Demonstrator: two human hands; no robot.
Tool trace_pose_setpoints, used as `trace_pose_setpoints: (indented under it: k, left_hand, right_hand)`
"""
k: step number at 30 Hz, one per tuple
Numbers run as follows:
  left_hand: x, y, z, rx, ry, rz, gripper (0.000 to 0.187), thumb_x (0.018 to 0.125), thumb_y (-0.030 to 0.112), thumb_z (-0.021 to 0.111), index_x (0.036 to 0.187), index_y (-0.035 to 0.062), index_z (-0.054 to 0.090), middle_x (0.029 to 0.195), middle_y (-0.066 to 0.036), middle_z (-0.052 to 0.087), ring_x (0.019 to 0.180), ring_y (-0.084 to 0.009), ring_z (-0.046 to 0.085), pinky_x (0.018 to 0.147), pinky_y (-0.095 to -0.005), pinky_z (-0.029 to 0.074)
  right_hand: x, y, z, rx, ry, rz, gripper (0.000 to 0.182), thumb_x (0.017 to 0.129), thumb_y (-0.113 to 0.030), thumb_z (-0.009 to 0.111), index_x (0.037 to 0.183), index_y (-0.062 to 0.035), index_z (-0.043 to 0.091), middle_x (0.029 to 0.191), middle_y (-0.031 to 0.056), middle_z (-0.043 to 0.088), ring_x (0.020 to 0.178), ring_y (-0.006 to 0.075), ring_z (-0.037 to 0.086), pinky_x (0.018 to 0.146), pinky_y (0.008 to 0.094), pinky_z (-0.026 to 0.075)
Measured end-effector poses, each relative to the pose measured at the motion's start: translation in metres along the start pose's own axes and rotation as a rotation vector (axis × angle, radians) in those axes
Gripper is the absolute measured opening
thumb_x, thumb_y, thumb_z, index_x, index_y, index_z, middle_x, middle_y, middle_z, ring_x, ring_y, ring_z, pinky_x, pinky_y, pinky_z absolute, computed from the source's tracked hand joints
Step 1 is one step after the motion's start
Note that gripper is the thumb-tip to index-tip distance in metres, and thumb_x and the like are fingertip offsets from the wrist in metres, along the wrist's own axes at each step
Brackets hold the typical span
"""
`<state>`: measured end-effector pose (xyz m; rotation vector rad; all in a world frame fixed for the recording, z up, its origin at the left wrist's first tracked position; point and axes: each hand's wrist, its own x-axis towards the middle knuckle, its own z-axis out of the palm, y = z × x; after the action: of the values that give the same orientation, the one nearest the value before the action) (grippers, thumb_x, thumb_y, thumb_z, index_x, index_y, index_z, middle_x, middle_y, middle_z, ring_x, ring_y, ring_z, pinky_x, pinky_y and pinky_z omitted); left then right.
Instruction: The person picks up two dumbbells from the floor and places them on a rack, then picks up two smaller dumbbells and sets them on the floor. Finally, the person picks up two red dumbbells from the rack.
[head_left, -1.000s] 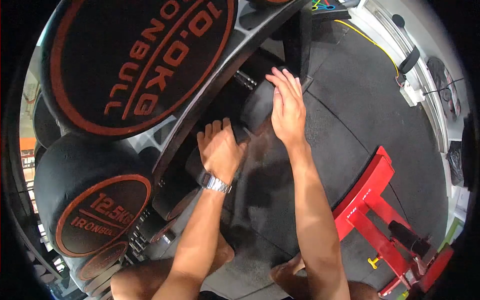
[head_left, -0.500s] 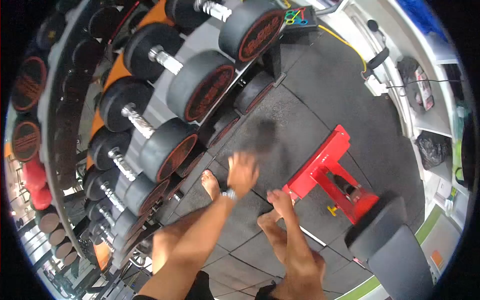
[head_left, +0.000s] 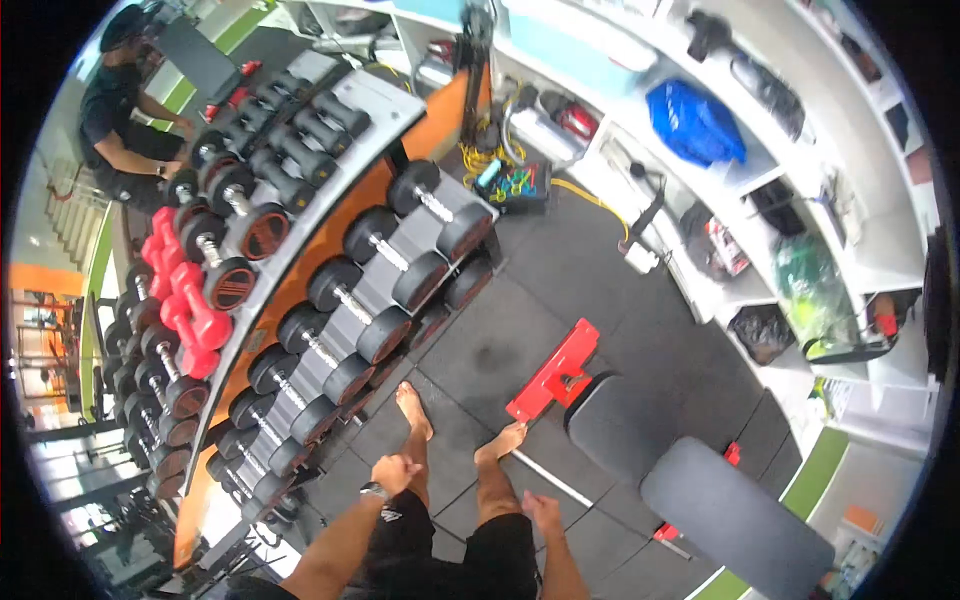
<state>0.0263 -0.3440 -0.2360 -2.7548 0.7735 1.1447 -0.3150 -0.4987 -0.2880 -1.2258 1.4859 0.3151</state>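
Observation:
My left hand (head_left: 395,472), with a watch (head_left: 374,490) on its wrist, hovers above my left knee with its fingers curled in and nothing visible in them. My right hand (head_left: 543,512) is beside my right thigh, its fingers also folded and no object showing. Neither hand touches the dumbbells. Nearest to the left hand is the rack's lower end, where a row of black dumbbells (head_left: 382,334) with chrome handles lies on a slanted shelf. To the right of my right foot stands a red bench frame (head_left: 553,372) with a grey padded seat (head_left: 622,428).
Red dumbbells (head_left: 190,312) and smaller black ones (head_left: 283,178) sit on the rack's top shelf (head_left: 375,100). A seated person (head_left: 125,130) appears at upper left, seemingly mirrored. White shelving (head_left: 700,290) on the right holds bags, including a blue one (head_left: 695,122). Black tiles (head_left: 590,260) cover the floor.
My view has lifted and widened, bringing in the top shelf, mirror and shelving. Both hands have drawn back toward my body; the left hand's fingers, stretched out before, are now curled.

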Motion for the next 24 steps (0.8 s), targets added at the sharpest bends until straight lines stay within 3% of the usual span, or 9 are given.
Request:
trace_pose_setpoints:
  k: [1, 4, 5, 8, 12, 16, 18, 21, 24]
  left_hand:
    - [-0.001, -0.017, 0.002, -0.002, 0.051, 0.026, 0.021, 0.084, 0.039, 0.067, 0.087, 0.0179, 0.072, 0.082, -0.014, 0.071, 0.079, -0.0353, 0.069, 0.069, -0.0479, 0.055]
    - [-0.001, -0.051, -0.012, -0.217, 0.189, 0.082, 0.023, 0.087, 0.037, 0.065, 0.087, 0.0153, 0.072, 0.082, -0.015, 0.072, 0.075, -0.0325, 0.07, 0.066, -0.045, 0.055]
    - [-0.012, -0.056, -0.016, -0.319, 0.227, 0.092, 0.023, 0.088, 0.036, 0.065, 0.088, 0.0144, 0.072, 0.081, -0.015, 0.072, 0.073, -0.0309, 0.071, 0.065, -0.0437, 0.056]
    - [-0.06, -0.026, -0.095, -0.755, 0.053, -0.094, 0.02, 0.088, 0.024, 0.068, 0.093, 0.0042, 0.069, 0.073, -0.009, 0.07, 0.063, -0.0178, 0.068, 0.062, -0.0319, 0.055]
    - [-0.099, -0.012, -0.136, -1.087, 0.087, -0.111, 0.02, 0.095, 0.022, 0.062, 0.098, 0.0036, 0.066, 0.078, -0.005, 0.069, 0.068, -0.0129, 0.066, 0.062, -0.0287, 0.054]
    - [-0.092, -0.012, -0.116, -1.604, 0.069, -0.027, 0.028, 0.094, 0.026, 0.064, 0.106, 0.0012, 0.067, 0.089, -0.006, 0.071, 0.073, -0.015, 0.068, 0.063, -0.0281, 0.054]
    - [-0.088, -0.011, -0.116, -1.639, 0.016, -0.031, 0.03, 0.095, 0.031, 0.064, 0.108, 0.0044, 0.066, 0.091, -0.006, 0.07, 0.077, -0.0143, 0.068, 0.068, -0.0299, 0.053]
    - [-0.08, -0.014, -0.129, -1.623, -0.004, -0.032, 0.026, 0.094, 0.031, 0.065, 0.1, 0.0051, 0.064, 0.088, -0.005, 0.069, 0.076, -0.0136, 0.068, 0.064, -0.0263, 0.052]
    - [-0.061, -0.04, -0.128, -1.622, -0.065, 0.052, 0.022, 0.094, 0.026, 0.065, 0.101, 0.0047, 0.065, 0.09, -0.005, 0.069, 0.074, -0.0135, 0.067, 0.062, -0.025, 0.052]
  right_hand:
    - [-0.01, -0.008, -0.012, 0.032, 0.014, 0.054, 0.025, 0.091, -0.027, 0.067, 0.085, -0.0041, 0.074, 0.073, 0.0042, 0.069, 0.073, 0.0131, 0.063, 0.072, 0.0288, 0.05]
    - [-0.021, -0.028, -0.049, -0.111, 0.04, -0.158, 0.022, 0.091, -0.024, 0.065, 0.085, -0.0041, 0.073, 0.072, 0.002, 0.067, 0.072, 0.0127, 0.063, 0.07, 0.0278, 0.05]
    - [-0.018, -0.027, -0.056, 0.031, 0.057, -0.399, 0.017, 0.092, -0.017, 0.062, 0.087, -0.0048, 0.072, 0.074, 0.0022, 0.066, 0.073, 0.0113, 0.063, 0.069, 0.0262, 0.049]
    - [-0.042, -0.082, -0.087, 0.139, 0.091, -0.408, 0.013, 0.091, -0.011, 0.06, 0.091, -0.005, 0.072, 0.077, 0.0024, 0.066, 0.075, 0.0108, 0.064, 0.069, 0.0256, 0.049]
    - [-0.054, -0.151, -0.111, 0.027, -0.092, -0.26, 0.016, 0.095, -0.015, 0.059, 0.094, -0.0039, 0.071, 0.083, 0.0031, 0.069, 0.077, 0.0108, 0.064, 0.07, 0.0248, 0.05]
    - [-0.061, -0.223, -0.087, 0.212, -0.158, -0.369, 0.022, 0.097, -0.021, 0.061, 0.095, -0.0016, 0.07, 0.088, 0.0045, 0.07, 0.08, 0.0121, 0.066, 0.072, 0.0267, 0.052]
    - [-0.064, -0.264, -0.069, 0.127, -0.171, -0.439, 0.022, 0.095, -0.022, 0.063, 0.095, -0.0011, 0.07, 0.088, 0.005, 0.071, 0.08, 0.0127, 0.066, 0.073, 0.0277, 0.053]
    - [-0.057, -0.315, -0.034, -0.103, -0.193, -0.611, 0.025, 0.095, -0.024, 0.063, 0.092, -0.0002, 0.07, 0.085, 0.0062, 0.071, 0.08, 0.0132, 0.066, 0.073, 0.0275, 0.052]
    - [-0.093, -0.383, 0.006, -0.276, -0.254, -0.582, 0.028, 0.096, -0.027, 0.063, 0.091, 0.0005, 0.07, 0.085, 0.0077, 0.071, 0.08, 0.0143, 0.066, 0.074, 0.0279, 0.052]
